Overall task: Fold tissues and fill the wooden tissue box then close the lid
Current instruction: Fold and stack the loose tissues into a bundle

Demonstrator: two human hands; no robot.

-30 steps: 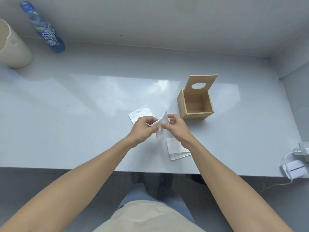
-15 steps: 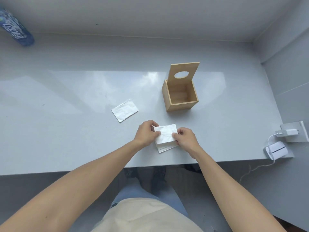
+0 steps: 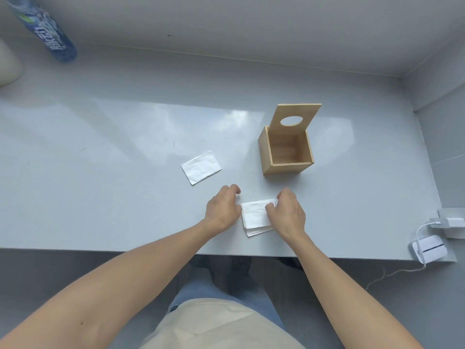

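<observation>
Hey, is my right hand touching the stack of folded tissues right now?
Touching. The head view shows the right hand lying on the stack of folded tissues, its fingers overlapping the top sheet's right edge with no gap.

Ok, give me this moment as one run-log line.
phase: stacking folded tissues | tissue stack: on table by both hands | right hand: on stack | left hand: beside stack | wooden tissue box: empty, lid open

There are 2 hands: the left hand [image 3: 222, 210] and the right hand [image 3: 286, 212]. Between them lies 1 stack of tissues [image 3: 255, 219]; its sheets cannot be counted. 1 single folded tissue [image 3: 200, 167] lies beyond the left hand. 1 wooden box [image 3: 285, 153] with 1 lid [image 3: 297, 117] stands beyond the right hand. 1 bottle [image 3: 47, 34] lies far beyond the left hand. 1 white charger [image 3: 427, 250] sits well right of the right hand.
</observation>
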